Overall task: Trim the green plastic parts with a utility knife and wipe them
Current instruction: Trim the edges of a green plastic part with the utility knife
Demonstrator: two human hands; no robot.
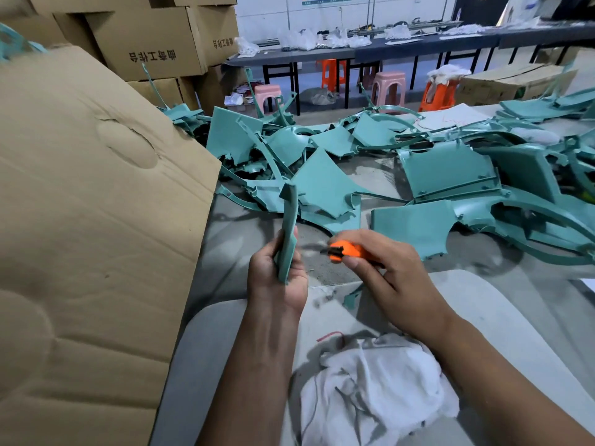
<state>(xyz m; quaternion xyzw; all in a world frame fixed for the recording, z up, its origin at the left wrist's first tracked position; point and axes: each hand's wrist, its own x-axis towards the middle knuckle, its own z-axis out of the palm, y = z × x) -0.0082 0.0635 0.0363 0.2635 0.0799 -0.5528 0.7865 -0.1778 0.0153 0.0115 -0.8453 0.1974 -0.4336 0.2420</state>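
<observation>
Crumpled white cloth [370,391] lies at six o'clock, unused. Left hand [277,278] grips a narrow green plastic strip [288,233] upright, long axis running twelve to six. Right hand [383,268], at its three o'clock, clasps an orange utility knife [346,251]; the blade apparently points toward the strip, not yet touching.

Stacked cardboard boxes [151,43] left, long dark tables [354,54] w/ plastic stools [388,88] (pink, orange) behind.
</observation>
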